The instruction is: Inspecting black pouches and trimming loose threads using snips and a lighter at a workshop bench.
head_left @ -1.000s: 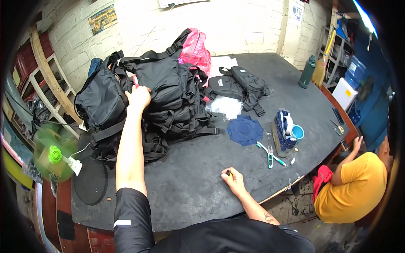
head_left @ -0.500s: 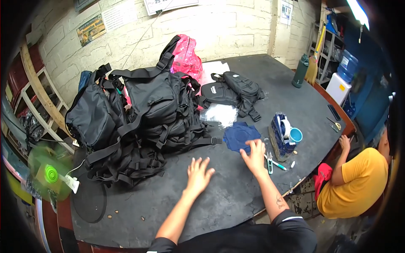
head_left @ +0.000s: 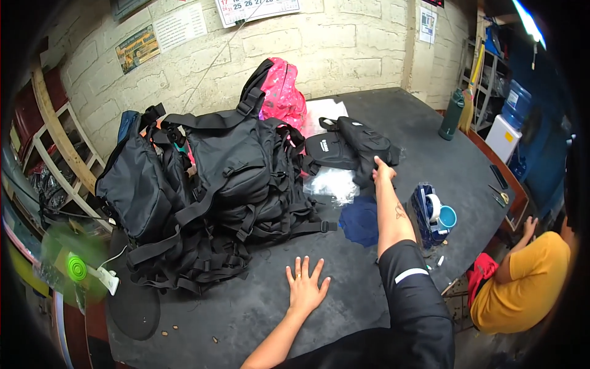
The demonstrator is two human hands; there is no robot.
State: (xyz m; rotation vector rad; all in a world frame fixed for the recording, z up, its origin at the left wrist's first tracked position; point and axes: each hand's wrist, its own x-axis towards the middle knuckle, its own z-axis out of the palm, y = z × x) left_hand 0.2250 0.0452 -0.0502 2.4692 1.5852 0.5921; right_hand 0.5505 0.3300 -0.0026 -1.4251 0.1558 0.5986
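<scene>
Spinning at the left, a fan [head_left: 76,267] shows green, blurred blades around a ringed hub, and near it a thin, round black disc [head_left: 136,313] lies flat on the scuffed, matte black table [head_left: 359,295]. Farther back, a slumped heap of black bags [head_left: 236,160] has smooth, faintly shiny fabric panels, woven webbing straps and plastic buckles, with scraps of orange and teal showing between its folds. A glossy pink bag [head_left: 284,92] with a zipper stands behind, by the wall. Nearer the viewer, the left hand [head_left: 306,285] rests palm down on the table, fingers fanned, grasping nothing. Beyond it lie crinkled clear plastic [head_left: 332,184] and a loose stack of dark blue cloth pieces [head_left: 358,222]. Past these, two small black bags [head_left: 365,136], rounded and padded, lie overlapping on the far part of the table; the right hand [head_left: 383,171] reaches to their near edge, and whether it grasps a strap or only touches cannot be told. To the right, a boxy dark blue holder [head_left: 424,224] contains a white tape roll [head_left: 433,208] and a round light-blue cup [head_left: 447,218]. Farther right, a cylindrical dark green bottle [head_left: 452,115] stands upright.
</scene>
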